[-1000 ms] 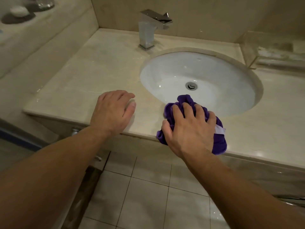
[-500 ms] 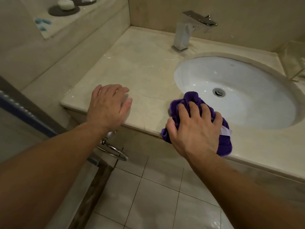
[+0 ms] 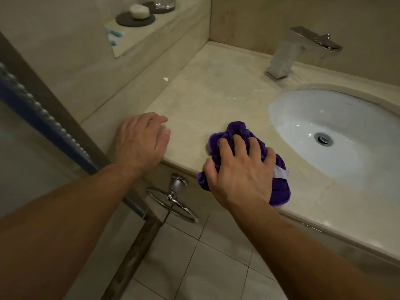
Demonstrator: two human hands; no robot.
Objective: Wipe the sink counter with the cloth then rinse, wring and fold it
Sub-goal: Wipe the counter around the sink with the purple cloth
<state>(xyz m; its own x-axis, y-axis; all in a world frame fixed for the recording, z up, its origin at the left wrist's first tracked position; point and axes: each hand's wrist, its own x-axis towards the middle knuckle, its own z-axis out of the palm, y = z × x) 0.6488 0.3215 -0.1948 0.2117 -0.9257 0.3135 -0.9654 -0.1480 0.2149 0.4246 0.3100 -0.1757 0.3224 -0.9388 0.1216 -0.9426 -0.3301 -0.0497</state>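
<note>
The right hand (image 3: 238, 172) bears down on a crumpled purple cloth (image 3: 238, 135), its fingers bent and spread over the bunched fabric and gripping it. The cloth sits on the beige marble counter (image 3: 216, 89), just left of the white oval sink basin (image 3: 346, 131), at the counter's front edge, with one fold hanging slightly over that edge. A pale label (image 3: 280, 172) shows on the cloth on the side nearest the basin.

The left hand (image 3: 138, 141) lies palm down on the counter well left of the basin, at the front corner. Its fingers are relaxed and hold nothing.

A square chrome faucet (image 3: 298, 50) stands just behind the basin. A chrome towel ring (image 3: 173, 202) hangs below the counter edge, left of the basin. Far left of the basin and behind it, a white soap bar (image 3: 139, 11) rests on a dark round dish (image 3: 129, 21) on a raised ledge.
</note>
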